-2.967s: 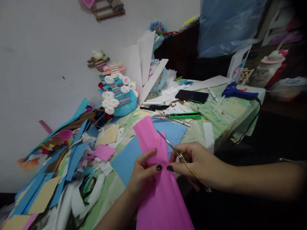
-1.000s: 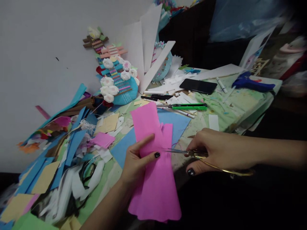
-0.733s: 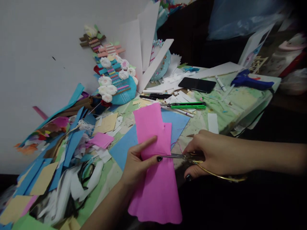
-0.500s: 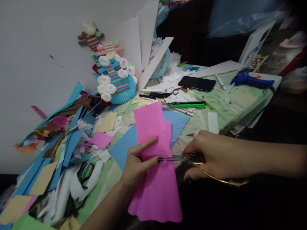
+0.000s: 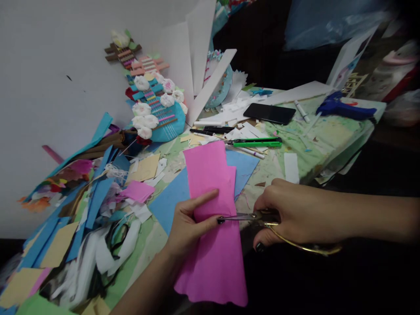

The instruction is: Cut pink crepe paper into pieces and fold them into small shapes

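A long folded strip of pink paper [image 5: 216,258], like crepe paper, hangs past the table's front edge. Gripping it near its middle is my left hand [image 5: 193,221], thumb on the front and the other fingers partly hidden behind it. My right hand [image 5: 288,214] is closed around the handles of gold-handled scissors [image 5: 253,217]. Their blades lie across the pink paper, with the tip close to my left thumb. How far the blades are apart is hard to tell. Behind the pink paper a blue sheet [image 5: 169,203] lies flat on the table.
A green utility knife [image 5: 257,142], a black phone [image 5: 269,113] and a blue glue gun [image 5: 344,107] lie toward the back and right. Paper scraps [image 5: 62,245] crowd the left side. A flower-decorated paper guitar [image 5: 157,109] leans on the wall.
Both hands, the pink paper and the scissors have shifted very slightly to the right. The grip of each hand looks the same.
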The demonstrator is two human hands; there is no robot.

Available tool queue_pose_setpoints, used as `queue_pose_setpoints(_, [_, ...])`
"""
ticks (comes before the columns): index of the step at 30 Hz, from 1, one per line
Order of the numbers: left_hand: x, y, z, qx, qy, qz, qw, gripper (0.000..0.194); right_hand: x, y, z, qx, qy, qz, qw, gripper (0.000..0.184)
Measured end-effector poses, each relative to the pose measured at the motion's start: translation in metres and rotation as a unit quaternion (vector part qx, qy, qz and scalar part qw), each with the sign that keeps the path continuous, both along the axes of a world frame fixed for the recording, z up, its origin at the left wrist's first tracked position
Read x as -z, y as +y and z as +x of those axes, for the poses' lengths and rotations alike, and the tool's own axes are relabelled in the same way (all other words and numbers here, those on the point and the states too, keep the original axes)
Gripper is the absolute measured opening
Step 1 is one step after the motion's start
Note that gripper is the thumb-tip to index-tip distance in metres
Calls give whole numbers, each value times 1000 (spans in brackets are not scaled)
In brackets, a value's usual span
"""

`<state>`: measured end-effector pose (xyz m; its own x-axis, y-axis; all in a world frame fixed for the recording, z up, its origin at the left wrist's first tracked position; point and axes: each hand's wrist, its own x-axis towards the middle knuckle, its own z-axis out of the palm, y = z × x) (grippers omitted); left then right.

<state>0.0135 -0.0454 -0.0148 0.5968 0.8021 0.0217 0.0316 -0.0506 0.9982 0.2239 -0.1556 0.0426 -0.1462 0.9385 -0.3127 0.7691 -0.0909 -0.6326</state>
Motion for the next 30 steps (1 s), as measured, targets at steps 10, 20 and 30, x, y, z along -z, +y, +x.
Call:
queue_pose_setpoints(10, [1,0,0,-1,3,-6,1000,49,1,-1,0,-12,-16,16,1000,47])
queue_pose_setpoints(20, [0,-3,6,-7,-94,-97,991,43,-8,-13,-14,-5,-130,100,986,39])
queue_pose_setpoints(30, [-5,-2,13,54,-183,-117,975,41,-18,-28,-27,11,-203,212,956,9])
